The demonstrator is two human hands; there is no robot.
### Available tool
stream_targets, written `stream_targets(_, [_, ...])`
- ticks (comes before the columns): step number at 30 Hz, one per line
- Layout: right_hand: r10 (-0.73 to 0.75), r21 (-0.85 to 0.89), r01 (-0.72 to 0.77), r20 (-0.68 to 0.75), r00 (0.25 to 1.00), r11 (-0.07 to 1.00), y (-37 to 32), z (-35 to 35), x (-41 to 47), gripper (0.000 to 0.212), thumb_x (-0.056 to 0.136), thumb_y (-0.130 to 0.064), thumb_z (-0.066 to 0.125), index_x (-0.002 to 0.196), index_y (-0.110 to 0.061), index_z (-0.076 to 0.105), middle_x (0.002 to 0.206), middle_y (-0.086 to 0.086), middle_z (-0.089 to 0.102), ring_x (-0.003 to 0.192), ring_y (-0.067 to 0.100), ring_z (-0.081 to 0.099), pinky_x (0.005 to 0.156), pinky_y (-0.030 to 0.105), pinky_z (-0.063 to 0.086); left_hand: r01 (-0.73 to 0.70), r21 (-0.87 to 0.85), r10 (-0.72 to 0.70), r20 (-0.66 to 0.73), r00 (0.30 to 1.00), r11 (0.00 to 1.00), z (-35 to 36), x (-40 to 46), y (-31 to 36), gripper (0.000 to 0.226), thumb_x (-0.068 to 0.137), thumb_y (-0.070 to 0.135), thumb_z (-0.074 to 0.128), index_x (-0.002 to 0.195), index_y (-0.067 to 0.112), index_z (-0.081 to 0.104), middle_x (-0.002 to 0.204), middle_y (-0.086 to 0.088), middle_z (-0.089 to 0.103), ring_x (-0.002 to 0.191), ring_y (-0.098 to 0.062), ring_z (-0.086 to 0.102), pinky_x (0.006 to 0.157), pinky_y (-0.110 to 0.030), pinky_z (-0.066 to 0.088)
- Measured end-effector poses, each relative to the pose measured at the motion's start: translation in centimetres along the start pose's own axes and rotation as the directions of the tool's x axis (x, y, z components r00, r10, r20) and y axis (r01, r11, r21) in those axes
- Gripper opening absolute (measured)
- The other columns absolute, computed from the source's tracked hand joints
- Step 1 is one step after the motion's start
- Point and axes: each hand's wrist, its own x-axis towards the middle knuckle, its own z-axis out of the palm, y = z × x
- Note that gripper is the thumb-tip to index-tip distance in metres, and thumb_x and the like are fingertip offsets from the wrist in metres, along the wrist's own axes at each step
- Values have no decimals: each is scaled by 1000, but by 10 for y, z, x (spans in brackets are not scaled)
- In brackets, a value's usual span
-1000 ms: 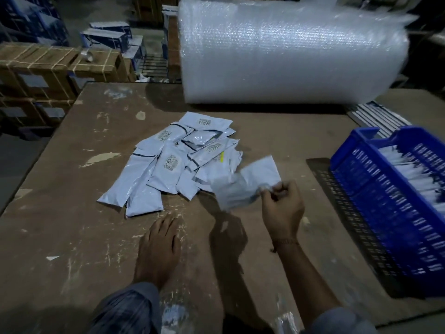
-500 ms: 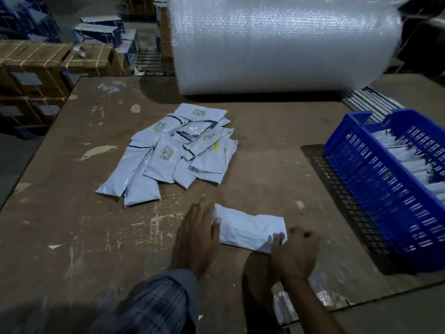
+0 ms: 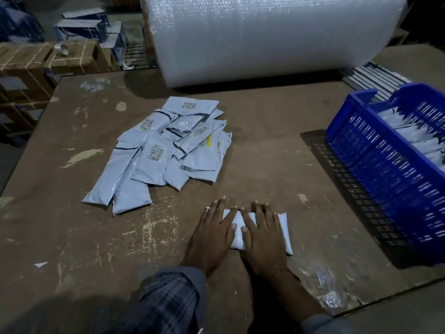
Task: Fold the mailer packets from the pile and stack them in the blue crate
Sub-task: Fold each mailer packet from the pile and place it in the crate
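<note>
blue crate (image 3: 385, 165) holding stacked folded packets (image 3: 414, 138), both hands' grip flat, pressing mailer (image 3: 284, 227)

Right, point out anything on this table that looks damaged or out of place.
The table top is worn: pale patches of chipped surface near its left edge and a ragged front right corner. The pile of packets is loose and overlapping. Both hands, left and right, press one packet flat.
</note>
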Motion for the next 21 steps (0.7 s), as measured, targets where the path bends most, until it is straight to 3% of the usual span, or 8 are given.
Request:
stream_targets(5, [12,-14,-12,35,999,1000,4,7,5,55,109,-41,20,160,-29,37,172,6,20,160,28,12,129,45,15,-15,9,15,-37,999,1000,1,0,0,49,110,41,33,151,28,56,164,-12,44,147,-29,47,118,-47,43])
stream_targets(10, [11,-15,-10,38,999,1000,6,8,7,56,109,-44,14,163,-34,27,173,6,16,160,30,8,129,44,13,-7,27,8,-34,999,1000,7,1,-1,50,111,42,29,158,33,42,170,-9,34,153,-26,39,124,-44,35])
stream_targets(12, [8,-14,-7,31,999,1000,7,8,8,55,109,-43,17,163,-36,26,173,6,16,160,32,9,129,44,12,-10,53,11,-17,1000,999,8,0,-1,53,110,44,29,159,31,46,172,-9,30,157,-25,33,126,-44,32])
stream_targets(17, [-1,-3,1,41,999,1000,10,9,10,55,109,-44,18,164,-38,23,174,3,6,161,28,0,130,43,7,-20,110,23,-27,999,994,5,1,0,55,109,42,32,158,23,50,169,-17,34,155,-34,37,122,-49,36])
stream_targets(21, [77,-1,-77,-25,997,997,1,11,-5,56,108,-40,25,161,-28,35,171,10,23,157,36,20,127,50,15,-8,158,2,44,999,987,4,0,0,62,110,44,23,167,21,31,174,-20,16,159,-37,24,126,-53,31])
